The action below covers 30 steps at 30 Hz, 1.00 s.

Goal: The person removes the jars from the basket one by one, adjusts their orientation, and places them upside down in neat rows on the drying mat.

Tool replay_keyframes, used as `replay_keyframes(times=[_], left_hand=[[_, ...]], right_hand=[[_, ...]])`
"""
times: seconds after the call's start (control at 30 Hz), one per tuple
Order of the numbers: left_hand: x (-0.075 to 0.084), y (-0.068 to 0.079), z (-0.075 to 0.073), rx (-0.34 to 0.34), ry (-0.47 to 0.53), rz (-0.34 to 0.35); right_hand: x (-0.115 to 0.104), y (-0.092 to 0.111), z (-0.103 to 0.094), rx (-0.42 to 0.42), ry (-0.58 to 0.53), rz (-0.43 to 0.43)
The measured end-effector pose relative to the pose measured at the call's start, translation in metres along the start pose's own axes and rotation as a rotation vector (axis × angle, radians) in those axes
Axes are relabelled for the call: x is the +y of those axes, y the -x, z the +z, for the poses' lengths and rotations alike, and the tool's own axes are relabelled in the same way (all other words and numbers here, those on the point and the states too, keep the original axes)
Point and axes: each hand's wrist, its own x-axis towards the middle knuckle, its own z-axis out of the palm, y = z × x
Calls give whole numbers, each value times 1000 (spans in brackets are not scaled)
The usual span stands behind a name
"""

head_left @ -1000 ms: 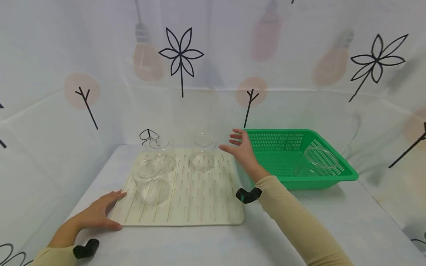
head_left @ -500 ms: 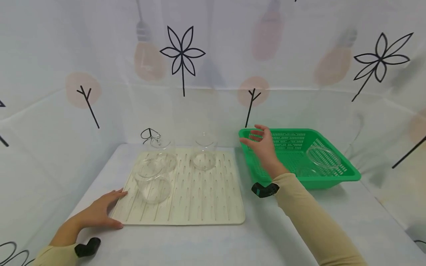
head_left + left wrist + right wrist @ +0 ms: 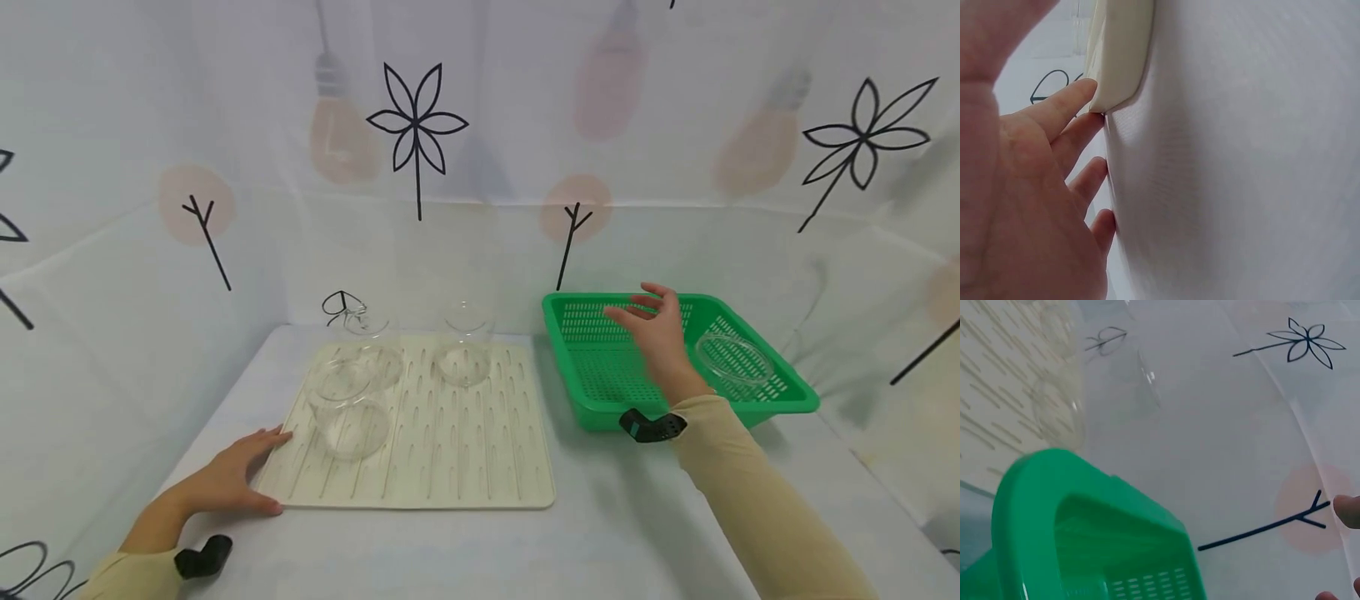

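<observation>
A cream ribbed drying mat (image 3: 450,450) lies on the table, with my left hand (image 3: 225,479) at its left side. That hand's thumb and fingers are spread, and in the left wrist view its fingertips (image 3: 1089,92) touch the mat's corner. Three clear glasses stand on the mat: a wide glass (image 3: 348,417) at the front left, another glass (image 3: 375,358) behind it, and a third glass (image 3: 463,358) at the back middle. Over the green basket (image 3: 592,408) my right hand (image 3: 663,342) hovers, fingers loosely bent and holding nothing. A clear glass (image 3: 733,360) sits inside, partly hidden by my right wrist.
White cloth with printed flowers (image 3: 416,125) and bulbs hangs behind and beside the table. The table (image 3: 450,554) has a white cover. A black strap mount (image 3: 652,425) is on my right wrist, and another strap mount (image 3: 202,557) is on the left.
My right hand has moved rightward from beside the mat, across the basket's left rim, to above the basket's middle. My left hand stays at the mat's edge.
</observation>
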Motion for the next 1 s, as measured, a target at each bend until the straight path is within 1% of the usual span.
replay_keyframes(times=[0.1, 0.2, 0.3, 0.37, 0.47, 0.53, 0.83, 1.0], left_hand=[[-2, 0, 1, -9, -2, -6], [-3, -1, 1, -5, -4, 0], [-3, -2, 0, 3, 4, 8], [-2, -2, 0, -1, 6, 6], [-2, -3, 0, -16, 8, -5], [-2, -2, 0, -27, 8, -12], [-4, -3, -1, -20, 2, -3], [-3, -3, 0, -24, 21, -4]], right_hand=[[3, -2, -13, 28, 23, 0], [8, -4, -26, 77, 44, 12], [10, -7, -41, 157, 60, 45], [11, -7, -51, 216, 49, 74], [10, -9, -65, 288, 20, 118], [11, -10, -73, 315, 0, 148], [23, -17, -109, 409, -142, 269], [30, -18, -120, 457, -185, 333]])
